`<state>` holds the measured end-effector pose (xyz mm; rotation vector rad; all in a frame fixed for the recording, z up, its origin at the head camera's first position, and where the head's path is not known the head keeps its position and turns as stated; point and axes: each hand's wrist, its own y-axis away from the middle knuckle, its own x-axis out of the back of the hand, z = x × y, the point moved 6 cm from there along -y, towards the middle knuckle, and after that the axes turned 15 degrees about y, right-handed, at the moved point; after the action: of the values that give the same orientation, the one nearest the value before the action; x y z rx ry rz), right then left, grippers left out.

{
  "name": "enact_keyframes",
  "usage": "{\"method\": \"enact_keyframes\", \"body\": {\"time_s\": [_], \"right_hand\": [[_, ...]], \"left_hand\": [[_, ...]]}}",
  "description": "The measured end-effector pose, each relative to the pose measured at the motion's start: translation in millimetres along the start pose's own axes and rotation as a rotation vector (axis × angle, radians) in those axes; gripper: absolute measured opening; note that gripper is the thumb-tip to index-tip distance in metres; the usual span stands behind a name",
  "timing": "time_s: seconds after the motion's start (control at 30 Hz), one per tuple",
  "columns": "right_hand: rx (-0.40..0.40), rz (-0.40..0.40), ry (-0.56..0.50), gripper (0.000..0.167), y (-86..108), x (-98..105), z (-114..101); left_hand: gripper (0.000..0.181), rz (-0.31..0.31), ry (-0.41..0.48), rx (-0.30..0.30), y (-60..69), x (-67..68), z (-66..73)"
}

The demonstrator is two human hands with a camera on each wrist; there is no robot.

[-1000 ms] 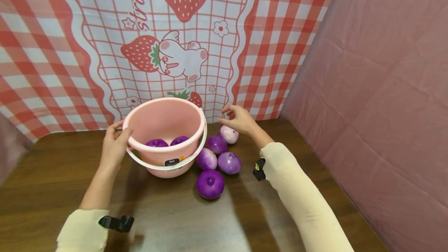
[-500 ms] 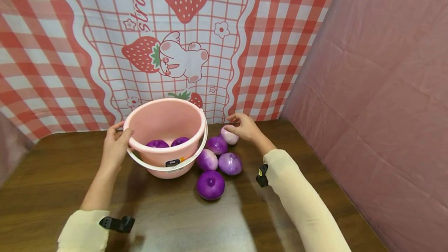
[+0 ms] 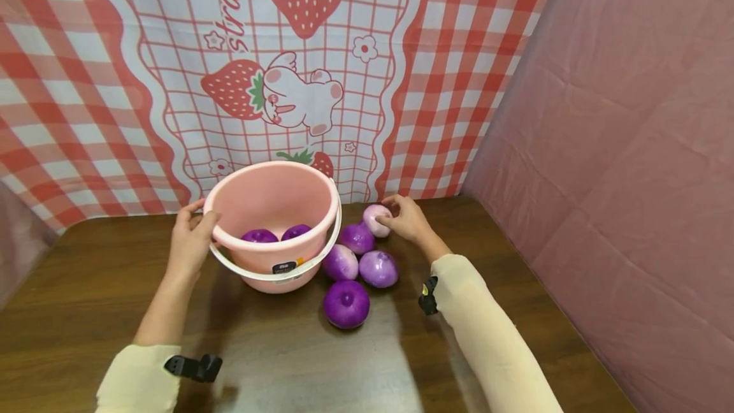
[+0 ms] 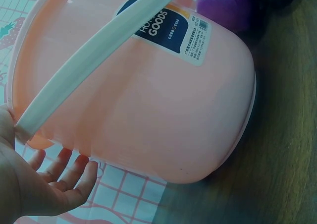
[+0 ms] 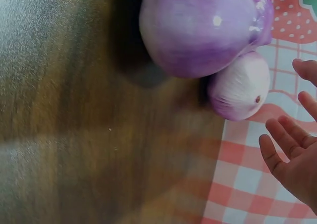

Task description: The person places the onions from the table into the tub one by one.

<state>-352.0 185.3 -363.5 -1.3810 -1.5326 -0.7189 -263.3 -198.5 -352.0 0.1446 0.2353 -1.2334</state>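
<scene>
My left hand grips the left rim of a pink bucket, thumb in front and fingers spread behind its wall. Inside the bucket lie two purple onions, their lower parts hidden by the front rim. At the right, my right hand is at a pale pinkish-white onion, its thumb in front and a finger over the far side. In the right wrist view, the fingers of the right hand are spread and look apart from the pale onion.
Right of the bucket sit several more onions: a purple one, a purple-and-white one, a light purple one and a dark purple one. The white handle hangs across the bucket's front. A checked strawberry cloth stands behind the table.
My right hand has moved down and slightly right from above the onions to the pale onion. The left hand keeps its grip on the bucket, which stays in place.
</scene>
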Motion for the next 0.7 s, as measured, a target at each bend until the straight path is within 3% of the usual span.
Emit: {"method": "enact_keyframes", "body": {"time_s": [0.37,0.7], "right_hand": [[-0.073,0.008,-0.003,0.055,0.7,-17,13],[-0.108,-0.013,0.079,0.07,-2.9,-31,19]], "left_hand": [[0.054,-0.001,0.017,-0.003,-0.3,-0.4,-0.2],[0.053,-0.001,0.017,0.005,0.4,0.3,-0.6]]}}
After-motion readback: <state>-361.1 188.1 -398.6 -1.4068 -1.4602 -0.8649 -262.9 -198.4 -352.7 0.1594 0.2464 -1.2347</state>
